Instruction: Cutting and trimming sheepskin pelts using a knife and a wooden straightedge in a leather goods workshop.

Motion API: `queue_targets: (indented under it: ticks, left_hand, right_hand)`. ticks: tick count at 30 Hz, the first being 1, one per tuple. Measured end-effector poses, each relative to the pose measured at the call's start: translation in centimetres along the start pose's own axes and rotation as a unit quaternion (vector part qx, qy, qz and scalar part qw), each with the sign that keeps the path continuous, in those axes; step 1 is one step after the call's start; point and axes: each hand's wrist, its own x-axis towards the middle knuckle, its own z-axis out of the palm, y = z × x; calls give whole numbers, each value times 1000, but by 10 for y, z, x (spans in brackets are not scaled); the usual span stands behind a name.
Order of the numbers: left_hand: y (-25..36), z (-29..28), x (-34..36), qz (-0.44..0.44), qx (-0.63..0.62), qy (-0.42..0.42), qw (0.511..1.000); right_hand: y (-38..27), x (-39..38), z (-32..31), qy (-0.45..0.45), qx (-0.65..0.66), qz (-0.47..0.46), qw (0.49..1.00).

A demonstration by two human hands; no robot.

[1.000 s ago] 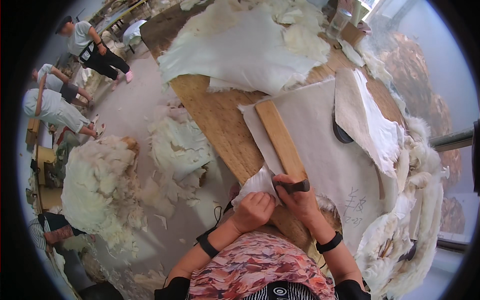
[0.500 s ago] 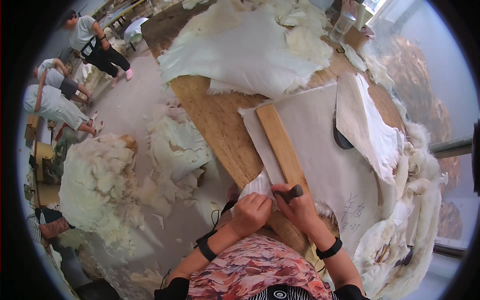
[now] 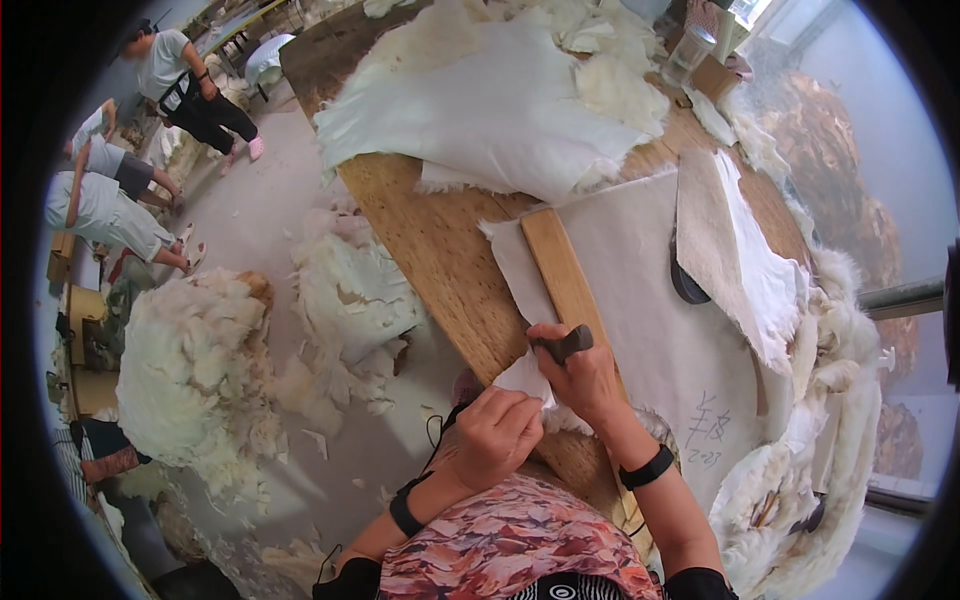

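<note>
The small white hide piece [image 3: 523, 374], at the near edge of the wooden table [image 3: 428, 262], looks light, soft and limp, probably best pinched by its rim; the left hand [image 3: 495, 432] grips it, the right hand [image 3: 583, 378] beside it wraps a dark tool [image 3: 574, 343].

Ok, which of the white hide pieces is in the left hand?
The small white piece pinched in the left hand, beside the right hand; the larger white hide spread farther up the table is touched by neither.

Shaggy whitish heap [image 3: 190, 370] on the floor [image 3: 265, 200] and, beside a brown box [image 3: 714, 79], a clear jar [image 3: 688, 55], perhaps glass.
</note>
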Motion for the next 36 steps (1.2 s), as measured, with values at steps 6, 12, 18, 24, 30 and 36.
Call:
queue_targets:
  ticks: [6,12,18,24,30,36]
  left_hand:
    - [13,-11,9,25,-52,-37,998]
    - [-19,-41,22,-343,-199,108,912]
    - [-43,-73,89,-213,-93,171,957]
    - [-38,-18,166,-39,-58,159,985]
    - [-41,17,77,102,55,-132,985]
    - [-34,37,11,125,113,-213,962]
  right_hand:
    - [0,8,1,-18,-6,24,1000]
    - [-11,8,-53,111,327,208,915]
    - [-3,-23,-117,31,-35,203,978]
    - [-1,-59,-95,-90,-283,156,942]
    - [4,-89,-69,-88,-288,209,931]
    - [6,-90,-80,-110,-267,266,920]
